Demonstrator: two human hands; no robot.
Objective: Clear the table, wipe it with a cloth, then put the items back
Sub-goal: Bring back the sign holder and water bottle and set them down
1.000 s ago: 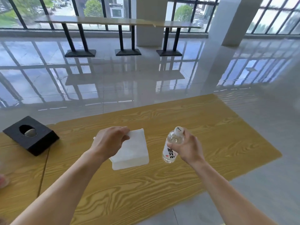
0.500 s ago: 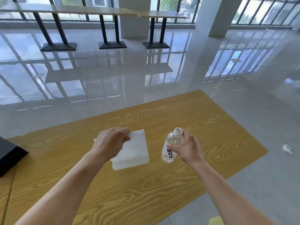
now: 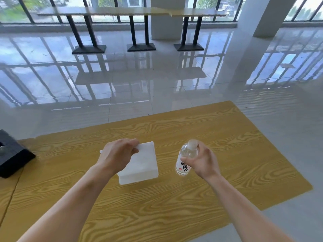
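View has panned: black box (image 3: 14, 154) shows further in at frame's left edge; hands unmoved. Left hand (image 3: 120, 154) grips white napkin stack (image 3: 143, 165), right hand (image 3: 204, 163) grips bottle (image 3: 185, 159), mid-frame over table (image 3: 227, 137). Probably the clearing step; next I lift both off together.

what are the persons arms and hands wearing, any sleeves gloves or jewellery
Nothing worn shows. The left hand and right hand are bare, with no gloves and no rings visible. The left forearm and right forearm are uncovered down to the picture's edge, with no cuff, watch or wristband. Whether sleeves start higher up cannot be told.
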